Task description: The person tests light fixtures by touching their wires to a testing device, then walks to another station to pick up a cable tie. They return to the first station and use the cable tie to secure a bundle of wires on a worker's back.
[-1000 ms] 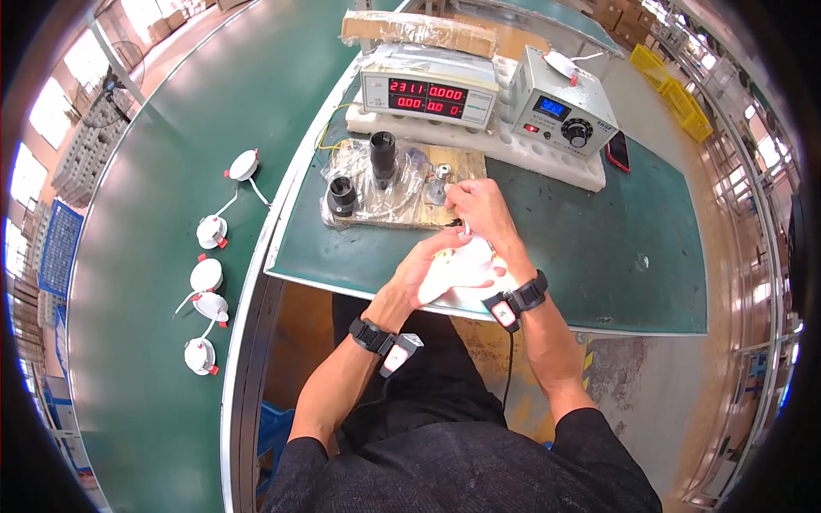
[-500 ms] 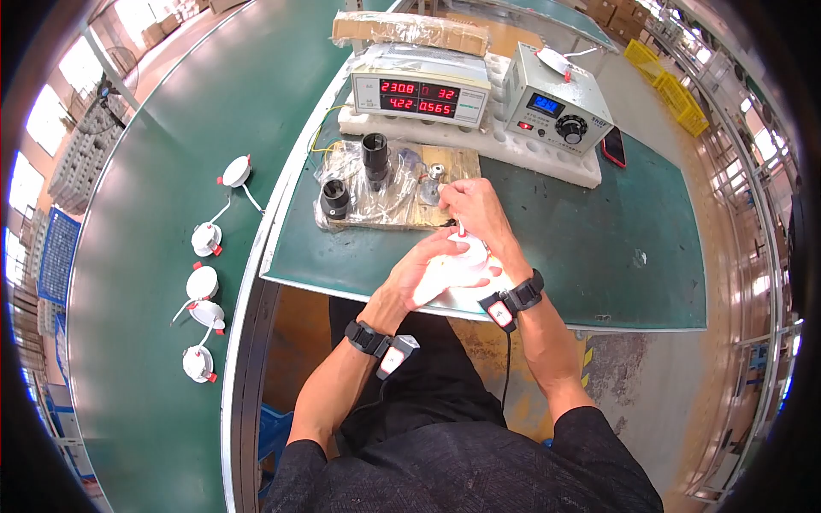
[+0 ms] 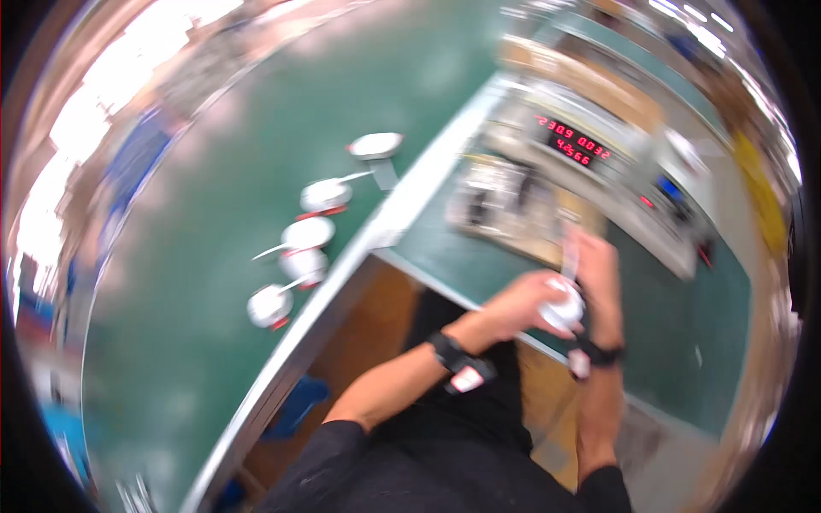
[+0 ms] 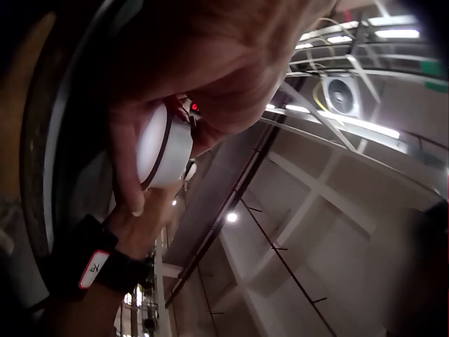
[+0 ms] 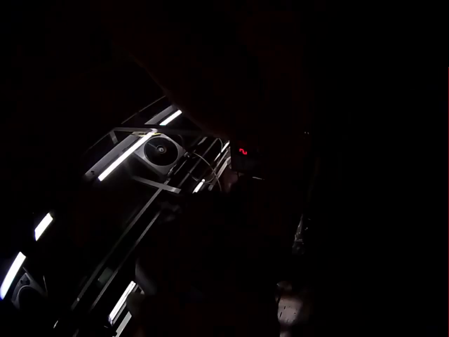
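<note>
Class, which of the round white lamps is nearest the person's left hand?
The lamp gripped in the left hand, near the front edge of the worktable. It alone is held; the five lamps on the green bench lie untouched.

tables (image 3: 197,342): green, metal edging (image 3: 440,167)
windows (image 3: 94,94): bright, blurred, l. side
ceiling: strip lts (image 4: 396,34), beams (image 4: 323,193)
floor (image 3: 646,445): grey pt.

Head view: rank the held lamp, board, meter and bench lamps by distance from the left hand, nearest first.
From the left hand:
1. Held lamp, in its fingers
2. Board, ahead
3. Meter, beyond the board
4. Bench lamps, off left
</note>
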`<action>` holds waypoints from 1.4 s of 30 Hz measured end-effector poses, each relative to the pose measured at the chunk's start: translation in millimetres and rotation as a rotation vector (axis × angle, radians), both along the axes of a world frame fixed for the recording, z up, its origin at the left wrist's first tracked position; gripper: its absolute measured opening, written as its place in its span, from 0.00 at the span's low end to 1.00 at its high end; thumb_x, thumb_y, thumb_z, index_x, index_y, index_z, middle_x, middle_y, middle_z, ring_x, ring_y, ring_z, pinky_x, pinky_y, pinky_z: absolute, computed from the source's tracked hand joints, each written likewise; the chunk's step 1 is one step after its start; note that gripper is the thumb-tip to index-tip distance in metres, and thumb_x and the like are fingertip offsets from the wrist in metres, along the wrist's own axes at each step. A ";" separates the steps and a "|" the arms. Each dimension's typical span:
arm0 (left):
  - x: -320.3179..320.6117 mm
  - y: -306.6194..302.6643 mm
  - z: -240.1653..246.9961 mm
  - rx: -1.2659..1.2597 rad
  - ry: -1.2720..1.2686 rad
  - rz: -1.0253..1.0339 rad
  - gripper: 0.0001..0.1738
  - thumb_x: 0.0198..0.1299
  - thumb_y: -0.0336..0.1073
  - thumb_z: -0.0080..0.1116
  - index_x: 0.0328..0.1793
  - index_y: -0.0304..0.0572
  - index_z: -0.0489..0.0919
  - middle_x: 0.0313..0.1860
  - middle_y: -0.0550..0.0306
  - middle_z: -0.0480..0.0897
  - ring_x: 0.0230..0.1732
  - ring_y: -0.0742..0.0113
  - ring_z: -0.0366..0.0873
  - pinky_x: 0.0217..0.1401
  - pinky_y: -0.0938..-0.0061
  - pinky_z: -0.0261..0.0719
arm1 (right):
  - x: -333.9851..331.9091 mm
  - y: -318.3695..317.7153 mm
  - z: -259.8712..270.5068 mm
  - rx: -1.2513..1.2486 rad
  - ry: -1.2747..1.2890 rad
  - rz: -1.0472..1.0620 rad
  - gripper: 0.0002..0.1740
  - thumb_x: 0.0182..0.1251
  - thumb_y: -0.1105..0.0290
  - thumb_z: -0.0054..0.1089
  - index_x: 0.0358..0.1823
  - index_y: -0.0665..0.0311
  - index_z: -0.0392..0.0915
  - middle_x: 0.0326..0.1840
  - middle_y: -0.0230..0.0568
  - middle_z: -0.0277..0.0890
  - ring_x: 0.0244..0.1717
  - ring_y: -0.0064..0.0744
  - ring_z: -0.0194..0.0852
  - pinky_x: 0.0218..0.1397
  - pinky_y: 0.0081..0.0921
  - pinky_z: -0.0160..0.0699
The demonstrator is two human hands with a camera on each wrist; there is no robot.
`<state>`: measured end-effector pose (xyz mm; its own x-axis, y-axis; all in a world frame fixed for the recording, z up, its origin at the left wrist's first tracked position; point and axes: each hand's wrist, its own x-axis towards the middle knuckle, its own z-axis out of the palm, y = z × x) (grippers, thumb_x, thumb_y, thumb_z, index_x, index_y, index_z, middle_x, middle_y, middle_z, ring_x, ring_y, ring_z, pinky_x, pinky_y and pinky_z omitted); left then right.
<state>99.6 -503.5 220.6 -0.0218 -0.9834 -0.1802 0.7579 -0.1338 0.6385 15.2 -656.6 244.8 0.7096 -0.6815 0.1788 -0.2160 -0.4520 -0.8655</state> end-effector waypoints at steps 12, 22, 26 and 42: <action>15.0 577.2 0.2 1.461 -1.100 1.880 0.18 0.68 0.41 0.64 0.52 0.30 0.82 0.54 0.38 0.84 0.53 0.52 0.84 0.57 0.61 0.80 | -38.2 104.1 24.7 0.273 0.032 0.345 0.20 0.81 0.57 0.54 0.33 0.63 0.79 0.13 0.21 0.60 0.13 0.09 0.51 0.16 0.14 0.43; 47.1 441.3 30.7 0.883 -1.658 1.086 0.39 0.66 0.48 0.65 0.79 0.44 0.66 0.85 0.41 0.54 0.85 0.43 0.50 0.84 0.56 0.54 | -8.9 204.6 64.2 0.375 0.161 0.554 0.14 0.78 0.65 0.58 0.37 0.69 0.84 0.17 0.25 0.70 0.18 0.11 0.63 0.21 0.15 0.54; 69.3 417.7 15.9 0.826 -1.650 1.051 0.36 0.60 0.40 0.69 0.74 0.39 0.72 0.74 0.43 0.70 0.75 0.47 0.66 0.78 0.61 0.63 | 0.5 220.5 54.0 0.471 0.164 0.608 0.14 0.77 0.64 0.60 0.41 0.70 0.85 0.20 0.28 0.75 0.20 0.13 0.66 0.24 0.15 0.62; -50.1 176.5 80.9 0.227 -1.082 0.858 0.14 0.68 0.32 0.64 0.57 0.36 0.85 0.35 0.61 0.84 0.31 0.80 0.78 0.34 0.84 0.74 | -74.3 157.2 72.7 0.432 -0.102 0.442 0.18 0.83 0.58 0.48 0.58 0.66 0.72 0.23 0.34 0.73 0.24 0.19 0.70 0.31 0.22 0.70</action>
<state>49.5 -327.0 301.5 0.8145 -0.5666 0.1246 -0.1936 -0.0630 0.9791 -59.0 -499.4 317.5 0.9349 -0.3531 0.0350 0.0053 -0.0846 -0.9964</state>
